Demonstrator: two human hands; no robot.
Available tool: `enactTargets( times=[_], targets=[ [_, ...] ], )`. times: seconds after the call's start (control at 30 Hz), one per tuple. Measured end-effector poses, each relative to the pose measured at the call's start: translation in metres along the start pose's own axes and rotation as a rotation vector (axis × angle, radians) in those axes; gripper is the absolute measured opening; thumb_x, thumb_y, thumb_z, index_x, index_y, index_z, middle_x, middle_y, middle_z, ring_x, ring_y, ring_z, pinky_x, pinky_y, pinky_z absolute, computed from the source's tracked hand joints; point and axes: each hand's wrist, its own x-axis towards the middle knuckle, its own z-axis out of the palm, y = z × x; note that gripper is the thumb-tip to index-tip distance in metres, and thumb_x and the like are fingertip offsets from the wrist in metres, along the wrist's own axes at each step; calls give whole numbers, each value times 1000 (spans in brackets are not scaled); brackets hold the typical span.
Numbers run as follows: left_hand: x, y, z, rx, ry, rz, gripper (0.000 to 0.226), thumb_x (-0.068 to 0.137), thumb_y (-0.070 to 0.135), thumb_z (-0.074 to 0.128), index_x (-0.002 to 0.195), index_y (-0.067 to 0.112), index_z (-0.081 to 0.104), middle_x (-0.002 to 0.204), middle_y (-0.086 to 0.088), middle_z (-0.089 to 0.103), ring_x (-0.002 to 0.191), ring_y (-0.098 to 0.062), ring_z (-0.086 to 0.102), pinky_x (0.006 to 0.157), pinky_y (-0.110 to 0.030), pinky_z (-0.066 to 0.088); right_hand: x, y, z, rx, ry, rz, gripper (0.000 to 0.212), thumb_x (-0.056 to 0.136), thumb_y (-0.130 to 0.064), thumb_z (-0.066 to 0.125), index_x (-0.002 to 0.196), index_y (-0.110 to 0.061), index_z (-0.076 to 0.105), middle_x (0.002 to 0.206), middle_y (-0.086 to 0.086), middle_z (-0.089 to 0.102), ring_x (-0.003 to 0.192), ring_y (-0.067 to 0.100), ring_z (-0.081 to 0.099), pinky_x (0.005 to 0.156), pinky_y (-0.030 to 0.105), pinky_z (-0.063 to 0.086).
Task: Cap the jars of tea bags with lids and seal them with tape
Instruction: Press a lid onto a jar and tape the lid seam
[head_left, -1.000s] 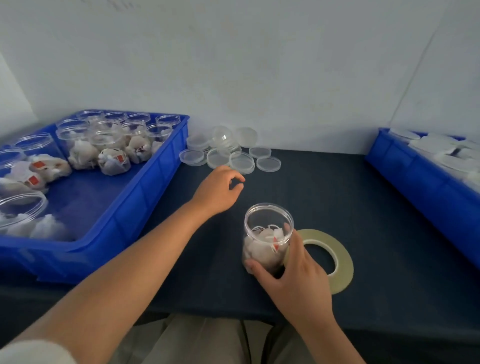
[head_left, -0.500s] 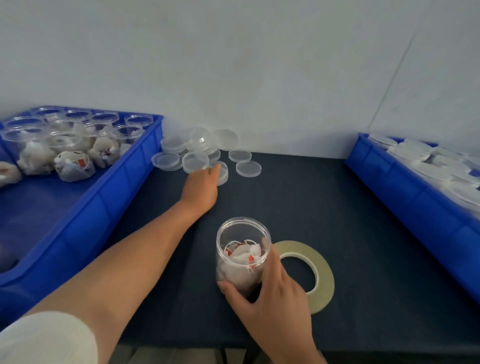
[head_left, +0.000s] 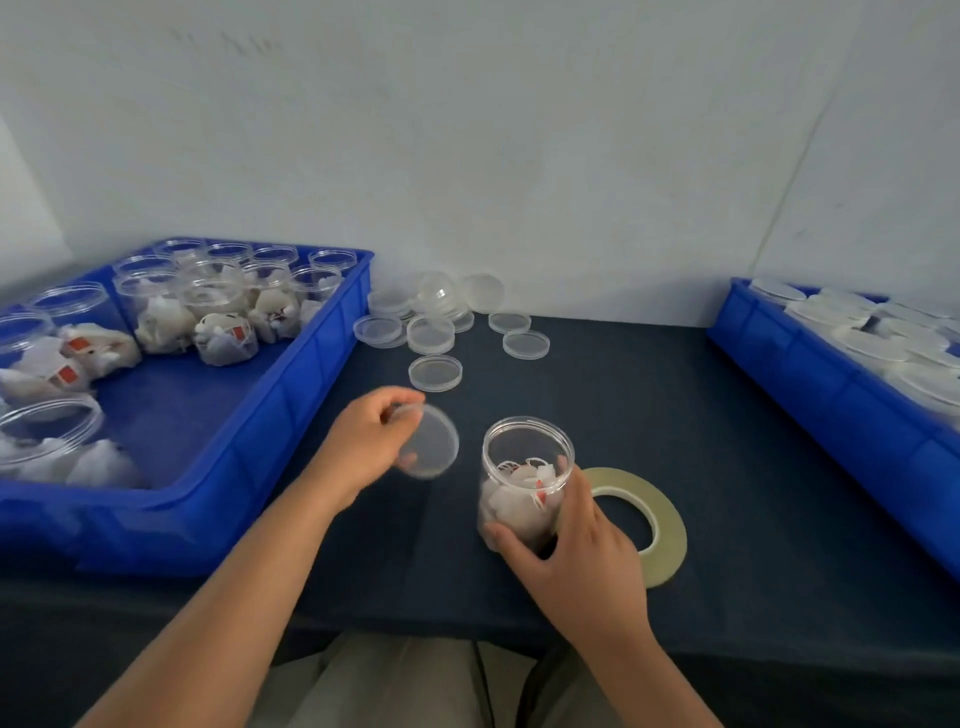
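I see the left hand (head_left: 363, 441) pinching a clear lid (head_left: 430, 442) just left of the open tea-bag jar (head_left: 524, 486), which the right hand (head_left: 579, 551) grips on the table (head_left: 727, 415) beside the tape roll (head_left: 662, 514); capping is not yet done, taping is unstarted, and many binned jars (head_left: 223, 332) stand open.

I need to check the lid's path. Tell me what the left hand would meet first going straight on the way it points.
Probably the open jar: the left hand, pinching a lid, points right toward its rim. Depth is unclear, so it might pass just above.
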Motion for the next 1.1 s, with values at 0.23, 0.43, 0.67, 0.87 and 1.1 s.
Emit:
enactTargets(
  times=[0.23,0.43,0.67,0.87,1.1],
  targets=[
    [-47,-24,1,951,93,325,46,106,49,54,150,38,55,147,5,51,132,-17,52,101,-35,50,-1,1,2,16,29,-2,95,76,-92,49,143,-25,38,104,-14,69,80,14,69,60,25,41],
    [-67,-24,8,1010,-301,348,81,97,76,47,166,38,25,168,13,34,154,-8,30,122,-33,32,-1,1,-2,55,-3,14,91,75,-93,49,141,-33,35,102,-27,50,82,4,61,63,20,40],
    [-75,43,21,253,88,419,58,94,78,48,141,46,59,136,36,61,128,13,54,104,-22,47,-1,1,-2,69,9,6,86,76,-93,53,137,-34,37,95,-29,51,73,2,56,55,15,35],
    [-73,102,72,720,-257,575,66,86,83,56,140,45,56,138,23,55,133,-3,45,106,-35,48,-1,2,-1,108,-20,9,77,73,-97,52,128,-45,37,84,-35,51,74,-6,60,53,9,35],
    [-61,95,100,1053,-235,570,72,85,85,54,143,43,49,137,10,52,120,-22,53,88,-40,50,0,4,1,122,-12,-5,79,75,-93,53,136,-44,44,74,-37,48,67,-12,55,51,9,36]
  ],
)
